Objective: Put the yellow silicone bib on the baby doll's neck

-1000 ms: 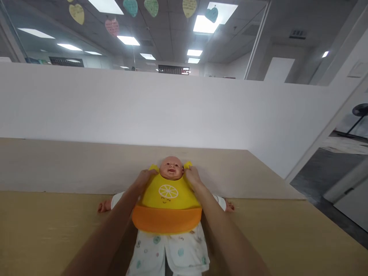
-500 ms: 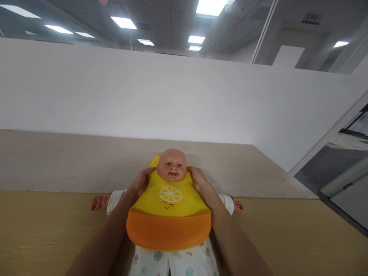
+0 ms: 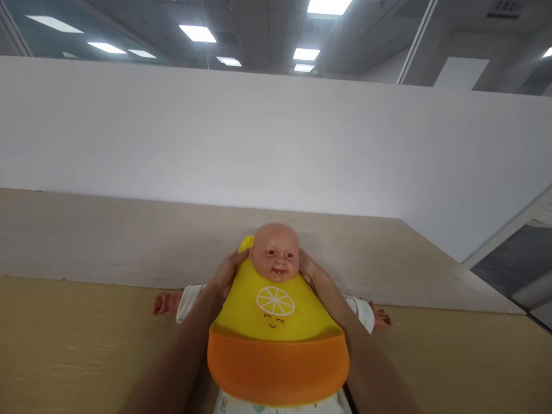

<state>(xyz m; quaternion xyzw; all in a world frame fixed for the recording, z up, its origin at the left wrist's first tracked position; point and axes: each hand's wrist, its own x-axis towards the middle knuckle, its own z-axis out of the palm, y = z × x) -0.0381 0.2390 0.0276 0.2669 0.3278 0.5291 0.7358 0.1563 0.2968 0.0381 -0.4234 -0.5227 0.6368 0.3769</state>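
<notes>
A baby doll (image 3: pixel 276 244) lies on its back, face up, its arms stretched out to both sides. Over its chest is a yellow silicone bib (image 3: pixel 245 316) with a white citrus slice, a smiling face and an orange pocket. My left hand (image 3: pixel 228 273) is closed on the bib's neck edge beside the doll's head, where one yellow strap end sticks up. On the other side of the neck, my right hand (image 3: pixel 311 269) grips the bib's edge; its fingertips are hidden behind the doll's head. The doll's white printed clothes show below the pocket.
The doll lies across a yellowish wooden surface (image 3: pixel 86 339) and a paler board (image 3: pixel 107 241) behind it. A white partition (image 3: pixel 215 138) with glass above closes off the back. Beyond the board's right edge, a grey floor (image 3: pixel 504 261) shows.
The view has shifted, so the doll, bib and hands sit farther right and look larger. The doll's head appears tilted slightly more. Both hands keep their places at the bib's neck.
</notes>
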